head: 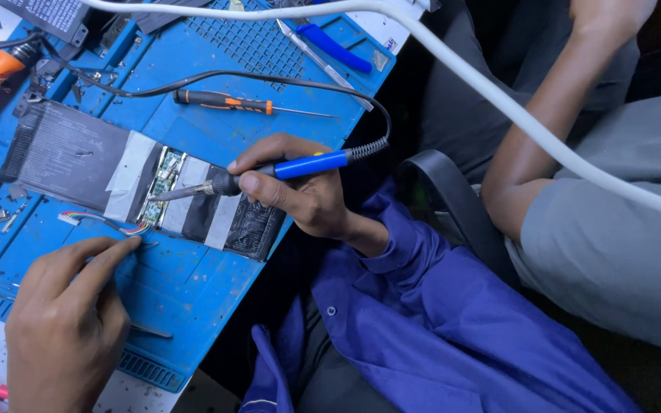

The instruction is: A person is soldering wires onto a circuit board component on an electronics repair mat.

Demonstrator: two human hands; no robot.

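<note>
Both hands are at work over the blue mat point(193, 130). Left hand point(63, 321) pinches the thin coloured wires point(105, 222) at their near end, thumb and forefinger closed, pressing them flat against the mat. Those wires look light, limp and easily broken, best held close to the tips. Next to them lies the flat black battery pack point(70, 153) with its narrow circuit strip point(161, 180), likely delicate. Right hand point(300, 191) grips the blue-handled soldering iron point(269, 170) like a pen, tip resting at the strip; only the handle seems safe to hold.
</note>
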